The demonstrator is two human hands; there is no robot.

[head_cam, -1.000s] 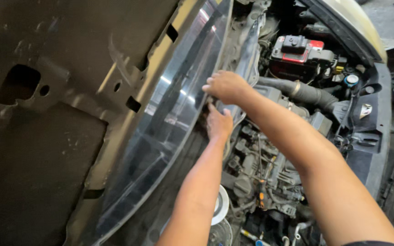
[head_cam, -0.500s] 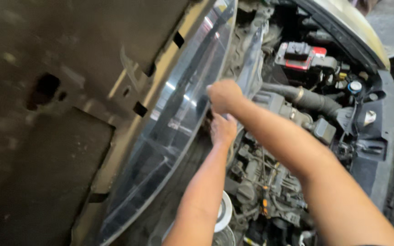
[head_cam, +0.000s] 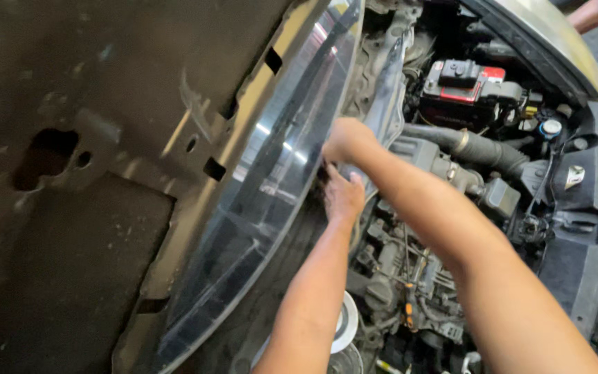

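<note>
Engine-bay entry: left hand (head_cam: 344,197) pressing flat, fingers spread, and right hand (head_cam: 346,140) curling closed (grip hidden) at the windscreen (head_cam: 271,180) base near the cowl panel (head_cam: 382,97), apparently seating work needing steady pressure; farther off, the black battery (head_cam: 461,93) showing a red label strip.

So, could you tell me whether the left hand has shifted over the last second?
Barely: the left hand stays at the windscreen's lower edge, just under the right hand; the camera moved.
</note>
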